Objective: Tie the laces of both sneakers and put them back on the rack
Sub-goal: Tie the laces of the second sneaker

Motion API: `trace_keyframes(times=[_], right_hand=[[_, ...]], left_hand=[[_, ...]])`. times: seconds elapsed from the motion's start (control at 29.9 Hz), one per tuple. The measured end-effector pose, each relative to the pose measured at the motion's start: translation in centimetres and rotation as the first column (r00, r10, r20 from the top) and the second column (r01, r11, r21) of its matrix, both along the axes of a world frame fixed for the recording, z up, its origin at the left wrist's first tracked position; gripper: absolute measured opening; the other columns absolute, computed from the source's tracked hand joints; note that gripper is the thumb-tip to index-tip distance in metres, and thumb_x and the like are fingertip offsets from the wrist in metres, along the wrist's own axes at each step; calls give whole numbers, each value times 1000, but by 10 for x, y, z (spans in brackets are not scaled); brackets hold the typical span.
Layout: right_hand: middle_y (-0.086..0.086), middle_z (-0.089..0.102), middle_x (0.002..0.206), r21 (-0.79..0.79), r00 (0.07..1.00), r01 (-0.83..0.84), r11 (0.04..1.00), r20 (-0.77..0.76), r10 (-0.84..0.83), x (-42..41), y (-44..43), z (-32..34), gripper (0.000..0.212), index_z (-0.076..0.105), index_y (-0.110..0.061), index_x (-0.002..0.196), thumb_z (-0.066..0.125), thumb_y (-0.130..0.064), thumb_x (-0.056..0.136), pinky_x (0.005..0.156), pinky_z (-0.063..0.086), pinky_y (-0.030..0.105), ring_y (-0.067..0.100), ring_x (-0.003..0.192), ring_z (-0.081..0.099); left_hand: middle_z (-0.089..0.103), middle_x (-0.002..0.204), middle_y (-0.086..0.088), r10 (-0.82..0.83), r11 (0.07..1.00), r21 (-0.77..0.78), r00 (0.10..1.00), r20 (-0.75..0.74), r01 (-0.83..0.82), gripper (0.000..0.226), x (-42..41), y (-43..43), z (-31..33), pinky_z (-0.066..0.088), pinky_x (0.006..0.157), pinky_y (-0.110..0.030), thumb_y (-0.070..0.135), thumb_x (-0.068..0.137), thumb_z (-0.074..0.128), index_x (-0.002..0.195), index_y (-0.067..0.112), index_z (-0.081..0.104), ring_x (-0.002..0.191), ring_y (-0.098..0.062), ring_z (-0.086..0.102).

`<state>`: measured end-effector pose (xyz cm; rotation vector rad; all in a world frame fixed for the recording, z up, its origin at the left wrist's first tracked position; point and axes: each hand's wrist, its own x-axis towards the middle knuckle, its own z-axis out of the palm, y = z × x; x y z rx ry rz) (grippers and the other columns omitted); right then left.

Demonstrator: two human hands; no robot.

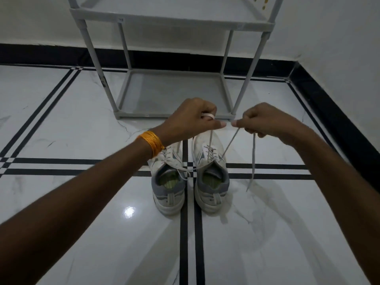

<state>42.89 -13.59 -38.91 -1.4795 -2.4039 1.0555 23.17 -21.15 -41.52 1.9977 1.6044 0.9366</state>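
Both forearms reach out, left hand (191,118) and right hand (265,122) each pinched on a lace end of the right sneaker (211,171) just below them. No knot yet, I'd say; the left sneaker (167,182) looks untied too. Grey rack (172,23) stands empty beyond, on glossy marble floor (82,120).

Sneakers (190,173) and rack (170,93) on floor (61,124)

One head-worn wide-angle view looks forward and steeply down, close over the glossy white marble floor (82,120), facing the grey plastic rack (170,21) near the wall.
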Motion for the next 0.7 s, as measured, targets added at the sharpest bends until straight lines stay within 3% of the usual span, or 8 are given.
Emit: trace_keyframes(times=[0.07, 0.17, 0.27, 0.33, 0.4, 0.47, 0.57, 0.7], right_hand=[[5, 56, 63, 52, 996, -13, 999, -84, 17, -10, -1, 15, 35, 55, -14, 61, 64, -33, 89, 53, 40, 26, 15, 56, 47], [3, 53, 61, 102, 986, -100, 990, -123, 112, -26, -7, 25, 35, 53, -13, 62, 60, -28, 93, 49, 39, 22, 12, 52, 46], [6, 60, 70, 231, 981, -143, 962, -97, 169, -35, -11, 24, 29, 60, -6, 72, 59, -26, 93, 52, 38, 21, 10, 54, 49], [3, 65, 77, 306, 981, -102, 947, -128, 147, -35, -10, 21, 21, 65, -7, 80, 58, -22, 93, 55, 38, 19, 6, 60, 53], [0, 66, 92, 327, 982, -45, 944, -158, 101, -31, -7, 16, 12, 69, -12, 96, 59, -13, 90, 56, 43, 19, 6, 70, 58], [-1, 62, 107, 289, 984, -6, 957, -168, 57, -27, -7, 8, 30, 67, -18, 111, 66, -8, 83, 61, 51, 23, 12, 79, 62], [-5, 65, 91, 201, 980, 3, 980, -195, 37, -28, -17, -6, 32, 70, -23, 103, 81, -19, 73, 65, 47, 22, 7, 74, 60], [-1, 66, 69, 192, 948, 58, 980, -317, 6, -33, -23, -14, 6, 73, -14, 81, 74, -20, 81, 58, 43, 24, 9, 62, 58]], left_hand=[[57, 64, -1, -172, 985, -18, 979, -111, 171, 21, 11, 1, 12, 44, 54, -17, 22, 85, 69, 70, 9, 61, 56, -11, 54], [71, 95, -3, -304, 943, -6, 851, -429, 333, 19, 26, 5, 9, 55, 73, -33, 26, 86, 65, 94, 10, 70, 82, -16, 66], [70, 95, -4, -170, 961, 52, 724, -669, 273, 28, 23, 13, 4, 46, 64, -29, 37, 91, 58, 99, 12, 68, 76, -16, 60], [68, 83, -5, -49, 982, 96, 718, -694, 160, 30, 17, 18, 8, 38, 61, -28, 40, 93, 55, 94, 14, 69, 72, -20, 59], [56, 62, 0, -11, 1000, 7, 871, -491, 17, 32, 11, 22, 13, 33, 56, -27, 39, 93, 55, 76, 13, 63, 58, -19, 53], [45, 55, 0, 54, 987, -146, 993, -103, -68, 34, 6, 26, 16, 31, 49, -24, 33, 93, 57, 68, 9, 59, 48, -13, 42], [49, 56, 0, 144, 946, -317, 965, 218, -69, 28, 7, 24, 20, 35, 43, -18, 22, 92, 54, 66, 11, 58, 45, -9, 43], [55, 58, 0, 137, 939, -344, 946, 294, -29, 27, 11, 20, 23, 39, 45, -17, 15, 90, 48, 65, 11, 59, 48, -8, 48]])
